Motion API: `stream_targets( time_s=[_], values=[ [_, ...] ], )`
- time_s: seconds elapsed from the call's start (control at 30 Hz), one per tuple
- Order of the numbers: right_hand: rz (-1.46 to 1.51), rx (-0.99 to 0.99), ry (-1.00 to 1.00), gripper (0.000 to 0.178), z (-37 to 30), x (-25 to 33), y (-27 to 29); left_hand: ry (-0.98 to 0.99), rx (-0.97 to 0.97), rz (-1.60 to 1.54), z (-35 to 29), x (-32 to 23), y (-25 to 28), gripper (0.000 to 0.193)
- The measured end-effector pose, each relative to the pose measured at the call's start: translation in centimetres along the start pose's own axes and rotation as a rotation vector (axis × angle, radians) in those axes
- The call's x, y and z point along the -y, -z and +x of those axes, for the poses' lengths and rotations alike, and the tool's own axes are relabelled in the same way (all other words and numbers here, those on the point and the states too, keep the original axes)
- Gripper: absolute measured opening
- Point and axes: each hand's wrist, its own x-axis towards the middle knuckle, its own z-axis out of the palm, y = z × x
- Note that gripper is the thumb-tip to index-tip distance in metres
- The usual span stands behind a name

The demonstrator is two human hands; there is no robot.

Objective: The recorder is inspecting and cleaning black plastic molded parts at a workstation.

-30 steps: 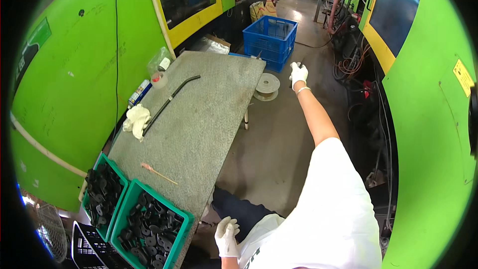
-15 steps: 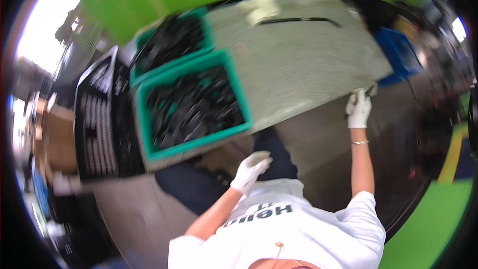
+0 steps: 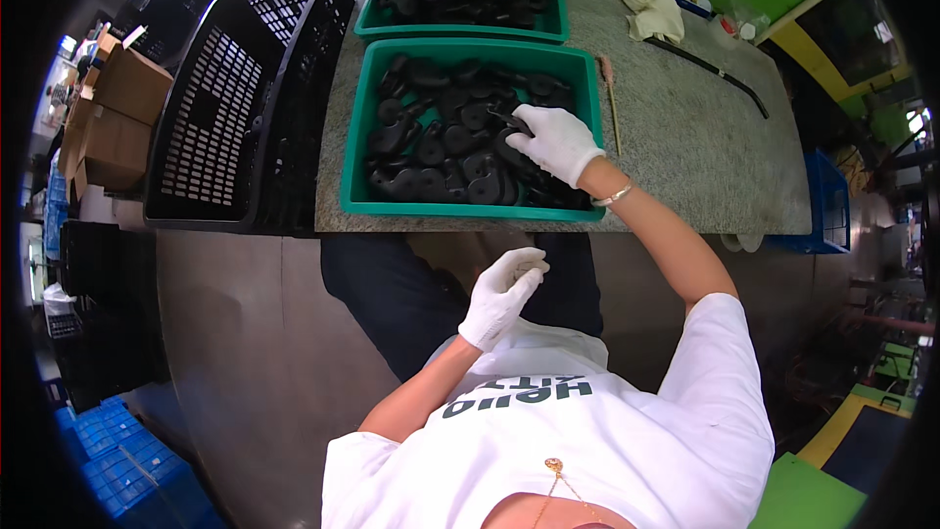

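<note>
My right hand [image 3: 556, 142], in a white glove, reaches into the near green bin [image 3: 351, 127]. Its thumb and fingers close on a black plastic part [image 3: 508, 121] at the top of the heap. Around it lie many similar black parts [image 3: 431, 144], rounded, some with a round hole. My left hand [image 3: 501, 296], also gloved, hovers over my lap, short of the table's front edge. Its fingers are loosely curled, the thumb a little apart from them, and I see nothing held there.
Behind stands a second green bin [image 3: 560, 15] of black parts. A tall black crate [image 3: 208, 127] flanks the table on the left. On the grey tabletop [image 3: 710, 162] lie a thin stick [image 3: 613, 110], a cream cloth [image 3: 651, 12] and a black tube [image 3: 720, 73]. Right of it is a blue crate [image 3: 832, 206].
My right hand has moved left from the table's right front corner into the near bin and taken hold of a part. The view has turned; my left hand remains over my lap.
</note>
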Motion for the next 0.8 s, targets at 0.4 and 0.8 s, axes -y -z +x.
stream_targets(
  time_s=[0.4,0.8],
  values=[
    [1.171,0.205,-0.382,0.024,-1.8,2.5,2.1,-0.804,-0.441,0.529,2.0,-4.8,4.2,0.041],
    [0.969,0.145,-0.268,0.027,-4.6,6.3,-0.6,-0.7,-0.434,0.482,1.9,-6.9,4.7,0.036]
  ],
)
